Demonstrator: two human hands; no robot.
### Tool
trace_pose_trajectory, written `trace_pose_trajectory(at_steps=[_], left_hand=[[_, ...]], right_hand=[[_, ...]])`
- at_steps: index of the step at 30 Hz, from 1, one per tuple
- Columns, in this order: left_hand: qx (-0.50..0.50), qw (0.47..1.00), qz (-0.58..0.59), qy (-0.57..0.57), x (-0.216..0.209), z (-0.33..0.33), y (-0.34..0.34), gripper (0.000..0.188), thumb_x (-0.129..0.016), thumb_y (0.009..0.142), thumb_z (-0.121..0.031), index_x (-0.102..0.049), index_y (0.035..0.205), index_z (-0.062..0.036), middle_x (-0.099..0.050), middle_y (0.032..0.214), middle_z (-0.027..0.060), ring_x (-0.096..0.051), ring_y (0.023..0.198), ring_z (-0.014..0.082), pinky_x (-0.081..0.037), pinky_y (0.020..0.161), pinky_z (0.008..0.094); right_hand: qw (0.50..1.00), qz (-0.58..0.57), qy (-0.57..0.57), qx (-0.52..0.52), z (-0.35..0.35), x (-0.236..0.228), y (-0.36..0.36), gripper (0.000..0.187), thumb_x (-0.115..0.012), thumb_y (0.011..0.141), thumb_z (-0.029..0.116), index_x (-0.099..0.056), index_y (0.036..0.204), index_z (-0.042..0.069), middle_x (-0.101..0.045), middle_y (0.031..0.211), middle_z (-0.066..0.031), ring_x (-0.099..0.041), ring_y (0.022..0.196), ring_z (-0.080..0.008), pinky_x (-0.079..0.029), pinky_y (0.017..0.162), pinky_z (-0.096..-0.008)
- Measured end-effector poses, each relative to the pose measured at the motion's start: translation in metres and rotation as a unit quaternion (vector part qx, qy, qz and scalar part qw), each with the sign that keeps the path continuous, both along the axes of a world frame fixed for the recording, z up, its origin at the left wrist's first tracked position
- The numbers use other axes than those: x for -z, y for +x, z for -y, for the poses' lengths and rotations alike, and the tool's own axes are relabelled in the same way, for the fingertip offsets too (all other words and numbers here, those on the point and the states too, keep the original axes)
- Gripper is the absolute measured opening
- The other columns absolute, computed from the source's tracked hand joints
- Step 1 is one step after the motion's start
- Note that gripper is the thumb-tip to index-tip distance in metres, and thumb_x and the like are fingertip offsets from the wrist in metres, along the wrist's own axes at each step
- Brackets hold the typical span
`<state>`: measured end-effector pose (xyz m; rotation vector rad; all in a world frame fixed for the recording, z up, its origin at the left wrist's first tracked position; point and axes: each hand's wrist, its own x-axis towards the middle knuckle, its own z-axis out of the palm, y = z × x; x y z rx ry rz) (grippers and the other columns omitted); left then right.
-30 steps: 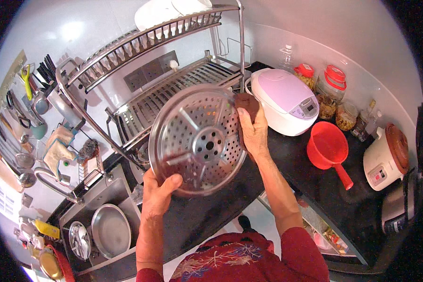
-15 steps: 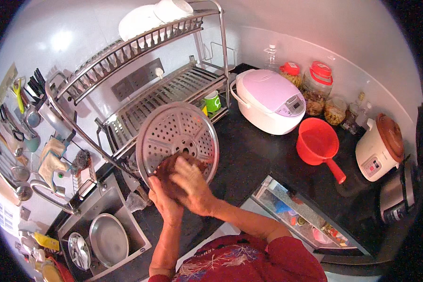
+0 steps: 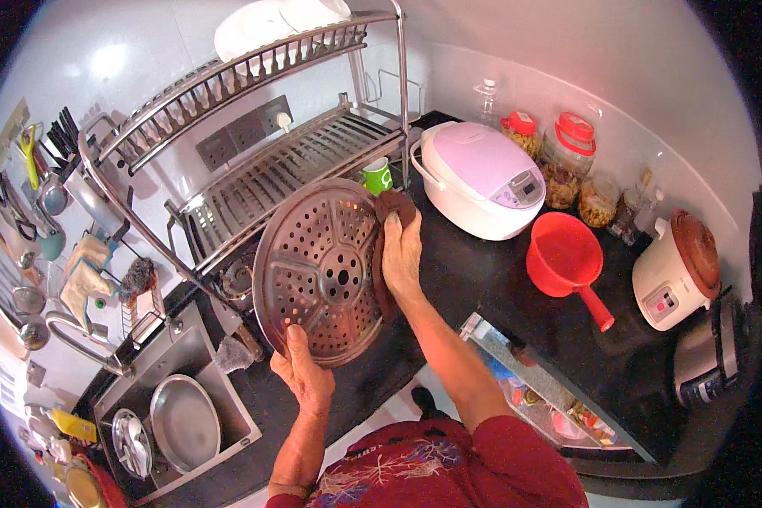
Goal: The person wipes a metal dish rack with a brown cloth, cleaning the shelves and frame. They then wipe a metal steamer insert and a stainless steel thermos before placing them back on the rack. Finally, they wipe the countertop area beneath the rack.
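A round, perforated metal steamer plate (image 3: 311,294) is held up, tilted, over the dark counter. My left hand (image 3: 303,377) grips its lower edge, thumb on the face and the other fingers hidden behind. My right hand (image 3: 402,258) is closed on a dark brown cloth (image 3: 396,206) at the plate's upper right edge. The cloth wraps over that rim, and part of it hangs along the plate's right side.
Behind the plate rises a metal dish rack (image 3: 288,165). A rice cooker (image 3: 478,186), a red dipper (image 3: 563,258) and a cream-coloured pot (image 3: 673,279) stand right. An open drawer (image 3: 559,398) juts out at the front. The sink (image 3: 245,427) at lower left holds a round pan (image 3: 184,423).
My right hand has moved with the cloth from the plate's lower face up to its right edge. The plate has turned, showing more of its holes. My left hand sits slightly lower on the rim.
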<state>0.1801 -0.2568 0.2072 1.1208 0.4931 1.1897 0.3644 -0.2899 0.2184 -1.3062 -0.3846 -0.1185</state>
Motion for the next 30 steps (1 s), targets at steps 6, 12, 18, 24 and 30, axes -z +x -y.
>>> trace_pose_trajectory(at_steps=[6, 12, 18, 24, 30], left_hand=[[-0.081, 0.987, 0.035, -0.138, -0.006, -0.008, 0.013, 0.045, -0.057, 0.089, -0.039, -0.051, 0.114, -0.0019, -0.056, 0.107, 0.0083, -0.056, 0.097, 0.0211, -0.047, 0.084, 0.0385], [0.047, 0.987, 0.109, -0.112, -0.005, -0.012, 0.039, 0.056, -0.057, 0.088, -0.043, -0.042, 0.124, -0.0028, -0.051, 0.12, 0.011, -0.053, 0.107, 0.0221, -0.046, 0.089, 0.0403], [0.219, 0.941, 0.065, -0.251, 0.002, 0.023, 0.065, 0.049, -0.055, 0.091, -0.03, -0.04, 0.128, -0.0017, -0.055, 0.119, 0.0127, -0.057, 0.105, 0.0237, -0.049, 0.09, 0.0392], [0.238, 0.931, 0.069, -0.267, 0.017, 0.018, 0.073, 0.045, -0.055, 0.091, -0.028, -0.042, 0.126, -0.0035, -0.056, 0.118, 0.0113, -0.059, 0.104, 0.0229, -0.05, 0.088, 0.0396], [0.239, 0.931, 0.071, -0.267, 0.038, 0.017, 0.079, 0.039, -0.053, 0.093, -0.022, -0.043, 0.126, -0.0051, -0.055, 0.12, 0.0103, -0.057, 0.105, 0.0217, -0.049, 0.09, 0.0402]], right_hand=[[0.906, -0.273, 0.265, -0.185, 0.017, 0.046, -0.015, 0.043, -0.047, 0.095, 0.033, -0.045, 0.128, 0.006, -0.053, 0.121, -0.009, -0.05, 0.111, -0.0219, -0.038, 0.097, -0.036], [0.763, -0.404, 0.403, -0.305, 0.046, 0.025, -0.052, 0.042, -0.046, 0.093, 0.04, -0.049, 0.123, 0.009, -0.055, 0.119, -0.0074, -0.053, 0.107, -0.0207, -0.046, 0.088, -0.0382], [0.752, -0.411, 0.392, -0.334, 0.065, 0.048, -0.058, 0.058, -0.042, 0.088, 0.052, -0.045, 0.127, 0.009, -0.052, 0.123, -0.0095, -0.053, 0.109, -0.023, -0.047, 0.087, -0.0414], [0.802, -0.41, 0.334, -0.277, 0.092, 0.024, -0.038, 0.078, -0.038, 0.081, 0.067, -0.04, 0.133, 0.009, -0.048, 0.129, -0.0124, -0.052, 0.112, -0.0262, -0.047, 0.089, -0.0447], [0.926, -0.289, 0.216, -0.108, 0.11, 0.009, -0.03, 0.066, -0.061, 0.074, 0.042, -0.046, 0.126, 0.005, -0.054, 0.119, -0.0135, -0.057, 0.1, -0.0246, -0.05, 0.083, -0.0373]])
